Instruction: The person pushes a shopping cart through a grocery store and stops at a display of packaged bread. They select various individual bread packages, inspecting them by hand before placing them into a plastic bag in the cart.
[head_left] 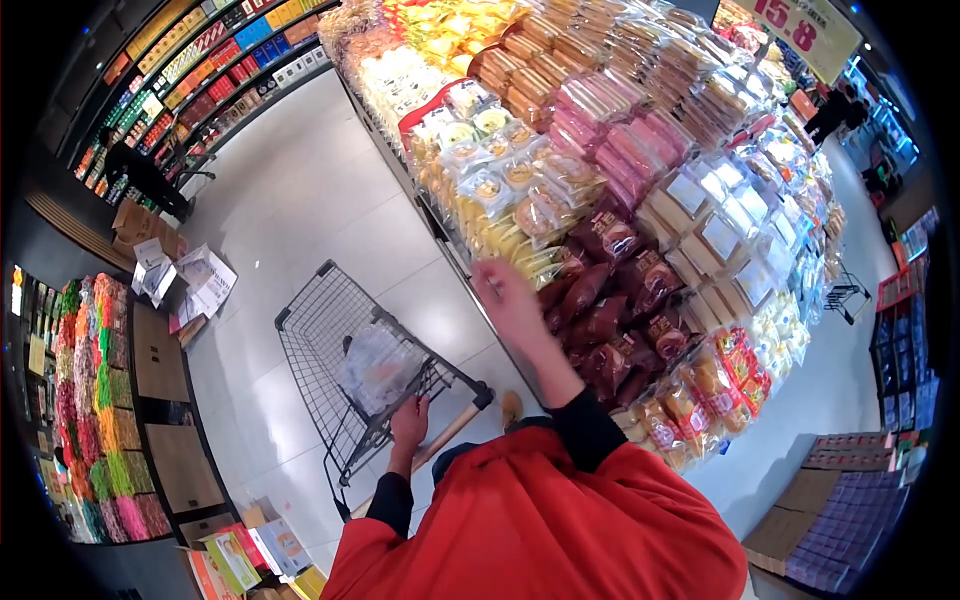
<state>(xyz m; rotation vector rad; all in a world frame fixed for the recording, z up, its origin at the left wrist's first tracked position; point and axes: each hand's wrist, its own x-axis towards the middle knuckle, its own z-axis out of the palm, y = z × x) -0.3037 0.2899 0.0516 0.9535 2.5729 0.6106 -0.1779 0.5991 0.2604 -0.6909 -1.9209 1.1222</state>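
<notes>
My right hand point(505, 300) is hovering beside maroon packets point(605, 320); I am risking dragging some off the display stand point(428, 218) by sweeping low. My left hand point(408, 422) is touching the trolley point(318, 360) holding a clear bag point(378, 368); lopsided pushing risks bumping the stand. I cannot tell whether either hand's fingers are closing. Cartons point(150, 225) are cluttering the far floor.

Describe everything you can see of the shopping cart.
The shopping cart stands upright on the pale tiled floor, beside the goods display. Its dark basket looks like metal wire mesh, open on top, with a tan handle and a dark fitting at one handle end. A clear, crinkled plastic bag lies inside. The left hand is at the near rim; whether it grips is unclear. The wheels can't be made out.
</notes>
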